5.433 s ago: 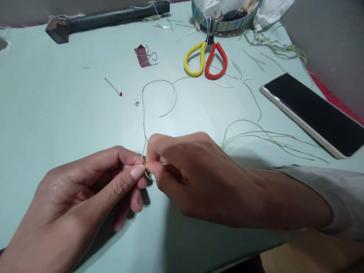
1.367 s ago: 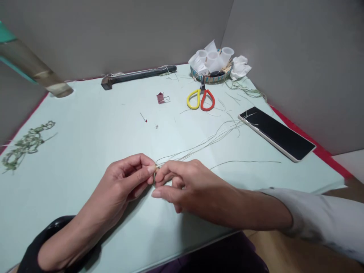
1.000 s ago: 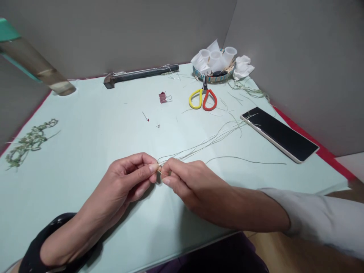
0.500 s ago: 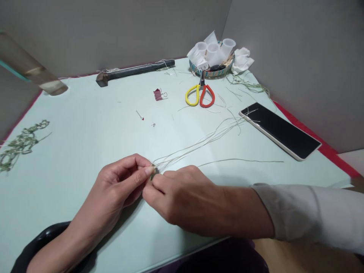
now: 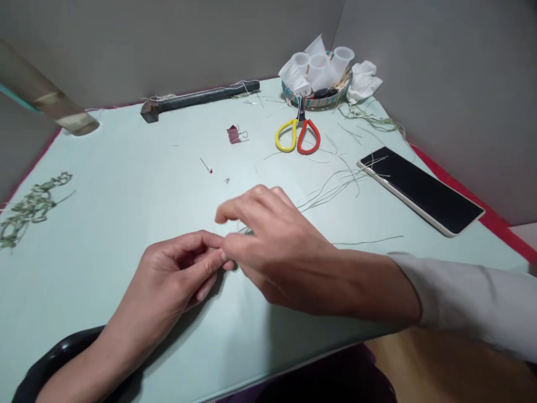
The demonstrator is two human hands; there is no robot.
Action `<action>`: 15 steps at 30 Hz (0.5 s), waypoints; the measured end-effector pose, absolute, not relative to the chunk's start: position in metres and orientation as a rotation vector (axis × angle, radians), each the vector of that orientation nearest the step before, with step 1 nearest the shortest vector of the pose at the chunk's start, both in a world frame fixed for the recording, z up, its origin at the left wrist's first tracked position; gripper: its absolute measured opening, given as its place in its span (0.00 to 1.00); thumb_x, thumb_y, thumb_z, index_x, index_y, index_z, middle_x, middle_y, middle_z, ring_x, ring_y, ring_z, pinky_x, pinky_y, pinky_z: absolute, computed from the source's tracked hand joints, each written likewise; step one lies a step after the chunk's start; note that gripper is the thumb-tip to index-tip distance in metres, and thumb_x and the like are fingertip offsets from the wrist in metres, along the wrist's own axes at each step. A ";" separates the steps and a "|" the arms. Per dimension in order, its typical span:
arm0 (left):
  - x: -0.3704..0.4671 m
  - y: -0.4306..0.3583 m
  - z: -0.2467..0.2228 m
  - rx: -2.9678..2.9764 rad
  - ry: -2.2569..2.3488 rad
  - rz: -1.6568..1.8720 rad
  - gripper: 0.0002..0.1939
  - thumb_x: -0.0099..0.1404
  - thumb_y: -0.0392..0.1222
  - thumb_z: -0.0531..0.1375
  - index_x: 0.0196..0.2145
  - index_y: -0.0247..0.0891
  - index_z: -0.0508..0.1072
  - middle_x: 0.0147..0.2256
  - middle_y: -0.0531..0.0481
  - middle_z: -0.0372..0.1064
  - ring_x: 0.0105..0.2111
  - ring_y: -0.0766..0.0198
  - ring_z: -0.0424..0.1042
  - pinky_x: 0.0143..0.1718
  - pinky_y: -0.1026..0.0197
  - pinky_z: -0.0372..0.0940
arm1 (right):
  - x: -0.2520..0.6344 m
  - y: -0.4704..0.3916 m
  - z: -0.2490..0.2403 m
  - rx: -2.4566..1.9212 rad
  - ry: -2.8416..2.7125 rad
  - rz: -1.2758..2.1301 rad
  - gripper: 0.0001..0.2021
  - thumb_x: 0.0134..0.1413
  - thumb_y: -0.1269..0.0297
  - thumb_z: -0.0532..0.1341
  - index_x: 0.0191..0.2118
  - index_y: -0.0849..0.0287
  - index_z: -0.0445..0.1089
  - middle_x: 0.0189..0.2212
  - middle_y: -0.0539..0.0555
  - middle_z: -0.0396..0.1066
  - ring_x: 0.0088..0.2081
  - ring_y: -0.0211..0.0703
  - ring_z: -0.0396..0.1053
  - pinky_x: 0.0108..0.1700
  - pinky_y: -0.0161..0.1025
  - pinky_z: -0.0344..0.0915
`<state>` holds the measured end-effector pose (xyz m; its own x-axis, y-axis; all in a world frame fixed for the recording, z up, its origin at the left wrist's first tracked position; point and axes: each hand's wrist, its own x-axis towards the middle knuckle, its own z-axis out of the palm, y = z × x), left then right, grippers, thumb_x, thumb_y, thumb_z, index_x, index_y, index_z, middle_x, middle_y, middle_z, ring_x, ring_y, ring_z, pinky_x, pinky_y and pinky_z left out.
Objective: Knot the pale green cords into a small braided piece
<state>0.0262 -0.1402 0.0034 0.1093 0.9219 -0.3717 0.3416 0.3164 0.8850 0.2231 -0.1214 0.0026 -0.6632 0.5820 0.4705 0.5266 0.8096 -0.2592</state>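
Thin pale-green and white threads (image 5: 329, 188) run across the table toward the phone. My left hand (image 5: 184, 268) is closed in a pinch at their near end. My right hand (image 5: 277, 246) hovers over them with its index finger lifted away from the thumb. Its thumb touches the left fingertips, and the hand hides the pinched spot and the middle of the threads. One single green thread (image 5: 373, 242) sticks out to the right from behind the right wrist. Beyond the hands lie a red-headed pin (image 5: 207, 166) and a tiny clear piece (image 5: 226, 180).
Yellow-and-red-handled scissors (image 5: 297, 136), a binder clip (image 5: 235, 134) and a hammer-like dark tool (image 5: 201, 101) lie farther back. A basket (image 5: 325, 102) carries plastic cups. At right is a phone (image 5: 422, 190); at left, knotted green cord (image 5: 36, 207). A post (image 5: 78, 123) stands back left.
My right hand has risen and shifted slightly forward, its index finger lifting away from the closed grip it had beside my left fingertips. The left hand stays nearly in place. The view has shifted slightly.
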 end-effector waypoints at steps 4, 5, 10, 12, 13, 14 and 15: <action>0.025 -0.140 0.003 1.306 1.444 0.616 0.10 0.59 0.49 0.69 0.26 0.41 0.79 0.14 0.59 0.55 0.17 0.71 0.48 0.17 0.67 0.43 | 0.221 -0.107 -0.010 -0.739 -2.479 0.522 0.10 0.64 0.78 0.51 0.43 0.61 0.66 0.47 0.58 0.71 0.42 0.44 0.67 0.47 0.43 0.64; 0.025 -0.140 0.003 1.324 1.445 0.609 0.12 0.60 0.51 0.68 0.26 0.41 0.79 0.15 0.59 0.54 0.17 0.71 0.48 0.17 0.67 0.44 | 0.220 -0.105 -0.012 -0.746 -2.493 0.630 0.09 0.64 0.77 0.51 0.42 0.59 0.64 0.42 0.55 0.69 0.37 0.41 0.65 0.41 0.40 0.63; 0.028 -0.139 0.004 1.471 1.457 0.611 0.12 0.61 0.52 0.66 0.26 0.43 0.80 0.16 0.56 0.61 0.17 0.70 0.53 0.15 0.68 0.48 | 0.222 -0.102 -0.017 -0.770 -2.365 0.959 0.06 0.68 0.70 0.48 0.37 0.53 0.53 0.33 0.48 0.60 0.32 0.37 0.59 0.34 0.36 0.56; 0.030 -0.138 0.005 1.594 1.487 0.637 0.11 0.61 0.49 0.65 0.25 0.44 0.81 0.18 0.54 0.68 0.18 0.68 0.61 0.16 0.68 0.54 | 0.223 -0.102 -0.016 -0.786 -2.288 1.037 0.08 0.69 0.68 0.48 0.35 0.53 0.51 0.32 0.47 0.60 0.33 0.37 0.59 0.36 0.37 0.55; 0.031 -0.138 0.006 1.666 1.491 0.657 0.10 0.61 0.47 0.64 0.25 0.45 0.81 0.19 0.54 0.72 0.19 0.67 0.65 0.17 0.68 0.58 | 0.223 -0.102 -0.015 -0.801 -2.247 1.081 0.08 0.69 0.68 0.48 0.35 0.53 0.51 0.32 0.47 0.60 0.33 0.37 0.58 0.37 0.37 0.55; 0.032 -0.138 0.006 1.740 1.486 0.681 0.09 0.62 0.46 0.64 0.26 0.45 0.81 0.21 0.55 0.75 0.20 0.67 0.68 0.18 0.69 0.61 | 0.223 -0.102 -0.013 -0.819 -2.205 1.127 0.08 0.69 0.67 0.48 0.35 0.53 0.52 0.31 0.46 0.60 0.33 0.36 0.59 0.37 0.37 0.55; 0.032 -0.140 0.006 1.817 1.478 0.708 0.08 0.63 0.44 0.64 0.27 0.46 0.81 0.23 0.56 0.78 0.20 0.67 0.70 0.20 0.70 0.63 | 0.223 -0.103 -0.011 -0.845 -2.164 1.172 0.08 0.69 0.66 0.48 0.35 0.53 0.52 0.30 0.46 0.61 0.32 0.36 0.59 0.37 0.37 0.54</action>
<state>0.0324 -0.1395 0.0063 0.2066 0.9784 -0.0070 0.6079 -0.1228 0.7845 0.2230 -0.1026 -0.0113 -0.6622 0.7330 0.1556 0.2701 0.4272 -0.8629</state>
